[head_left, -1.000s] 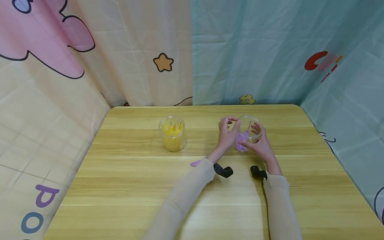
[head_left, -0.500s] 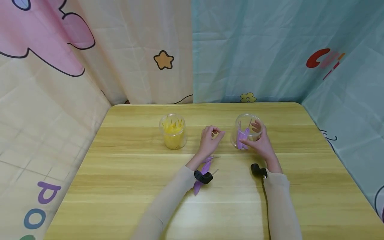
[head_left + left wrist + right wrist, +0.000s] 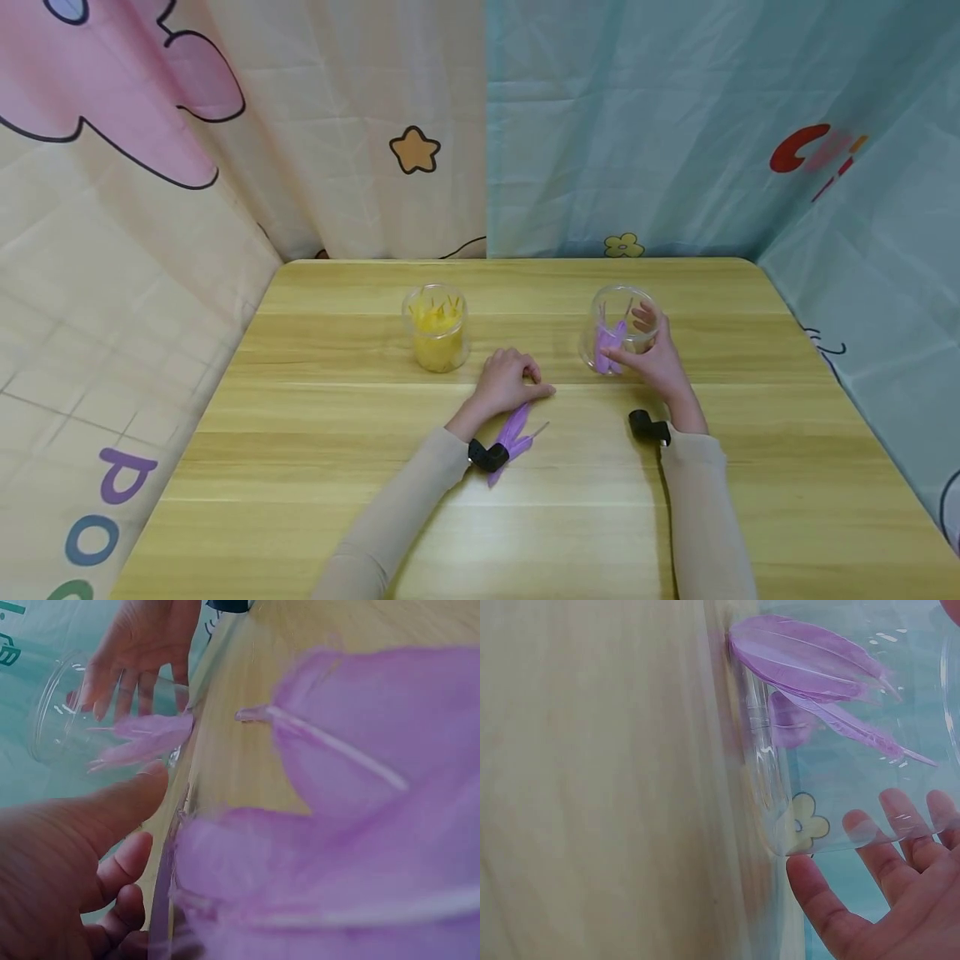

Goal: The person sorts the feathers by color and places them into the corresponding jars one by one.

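Note:
In the head view my left hand (image 3: 506, 383) is low over the table beside several purple feathers (image 3: 513, 429), its fingers loosely bent and thumb stretched out. The left wrist view shows large purple feathers (image 3: 375, 735) close to that hand (image 3: 75, 847), with a gap between thumb and fingers; no feather is seen pinched there. My right hand (image 3: 656, 362) is curled round a clear cup (image 3: 626, 292) standing upright on the table. Inside it, purple feathers (image 3: 810, 660) stand with their quills up. Through its wall show some right-hand fingers (image 3: 870, 832).
A second clear cup (image 3: 431, 335) holding yellow feathers (image 3: 438, 346) stands to the left, farther back than my left hand. Patterned curtains (image 3: 337, 125) hang behind and beside the wooden table (image 3: 300, 467). A black wrist camera (image 3: 487, 456) partly covers the loose purple feathers.
My left hand has moved from the right cup's rim leftward and nearer, down to the loose purple feathers. The right hand has stayed at its cup.

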### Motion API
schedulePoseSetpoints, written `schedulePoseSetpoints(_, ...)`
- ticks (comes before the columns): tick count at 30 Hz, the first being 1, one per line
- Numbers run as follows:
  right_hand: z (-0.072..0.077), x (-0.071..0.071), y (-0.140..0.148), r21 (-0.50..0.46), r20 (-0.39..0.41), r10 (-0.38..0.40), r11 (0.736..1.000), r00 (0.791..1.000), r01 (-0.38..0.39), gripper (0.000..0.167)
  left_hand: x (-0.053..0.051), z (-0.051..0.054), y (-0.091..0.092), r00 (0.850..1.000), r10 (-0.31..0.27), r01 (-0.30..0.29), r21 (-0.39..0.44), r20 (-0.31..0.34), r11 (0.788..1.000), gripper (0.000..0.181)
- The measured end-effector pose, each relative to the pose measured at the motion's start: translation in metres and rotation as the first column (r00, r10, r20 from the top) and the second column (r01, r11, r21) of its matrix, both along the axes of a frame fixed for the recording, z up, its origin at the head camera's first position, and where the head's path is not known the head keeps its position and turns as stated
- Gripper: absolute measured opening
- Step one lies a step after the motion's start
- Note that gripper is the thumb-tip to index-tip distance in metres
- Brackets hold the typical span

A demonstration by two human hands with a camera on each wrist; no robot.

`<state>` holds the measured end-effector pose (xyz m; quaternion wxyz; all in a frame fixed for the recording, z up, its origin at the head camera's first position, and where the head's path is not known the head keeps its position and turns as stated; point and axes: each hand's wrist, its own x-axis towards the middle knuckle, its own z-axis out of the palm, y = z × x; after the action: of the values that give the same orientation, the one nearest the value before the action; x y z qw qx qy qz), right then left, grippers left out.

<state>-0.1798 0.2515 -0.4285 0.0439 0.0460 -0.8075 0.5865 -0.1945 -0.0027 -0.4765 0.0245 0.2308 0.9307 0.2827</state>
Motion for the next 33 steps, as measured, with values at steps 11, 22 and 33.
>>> schedulePoseSetpoints(11,0.0,-0.001,0.0,-0.003,0.005,-0.004,1.0,1.0,0.004,0.095,0.005,0.003,0.005,1.0,-0.025,0.022,-0.169,-0.016,0.985,0.033)
schedulePoseSetpoints(22,0.001,-0.001,0.0,0.005,0.013,-0.005,1.0,1.0,0.005,0.094,0.007,0.008,0.012,0.996,-0.072,0.057,-0.255,-0.05,0.965,0.028)
schedulePoseSetpoints(33,-0.002,-0.001,0.001,0.009,0.009,-0.006,1.0,1.0,0.006,0.094,0.002,0.012,0.014,0.999,-0.046,0.045,-0.088,-0.013,0.995,0.025)
